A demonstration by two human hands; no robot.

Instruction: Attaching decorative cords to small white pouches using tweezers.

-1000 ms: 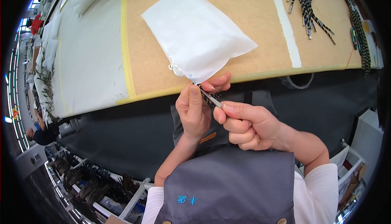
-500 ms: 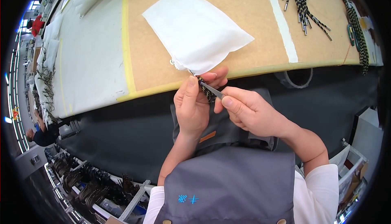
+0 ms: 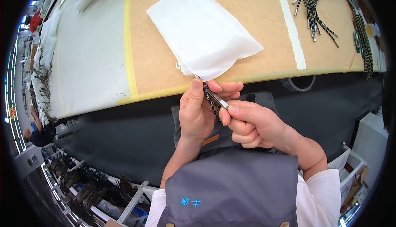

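Note:
In front of my body, at the table's near edge, my left hand [image 3: 193, 113] is closed, thumb pressed over a black cord with yellow flecks [image 3: 213, 108]; its other fingers extend behind the cord. The cord hangs down beside the palm. My right hand [image 3: 260, 126] pinches a slim silver metal tool [image 3: 223, 102] between thumb and forefinger. The tool slants up to the left along the cord, its far end among the left fingers. A white pouch [image 3: 202, 33] lies flat on the table, its near corner touching my left fingertips; what joins there is hidden.
Black-and-tan cords with metal tips [image 3: 314, 10] lie on the table [image 3: 165, 72] at far right, beside a thicker bundle of cords [image 3: 368, 57]. A tape-like ring [image 3: 303, 87] hangs under the edge. Racks of cords [image 3: 90, 194] stand lower left; a person [image 3: 41, 134] is at far left.
My right hand has shifted slightly down and right with the metal tool, and more of the tool shows. The left hand stays on the cord. The view has shifted a little.

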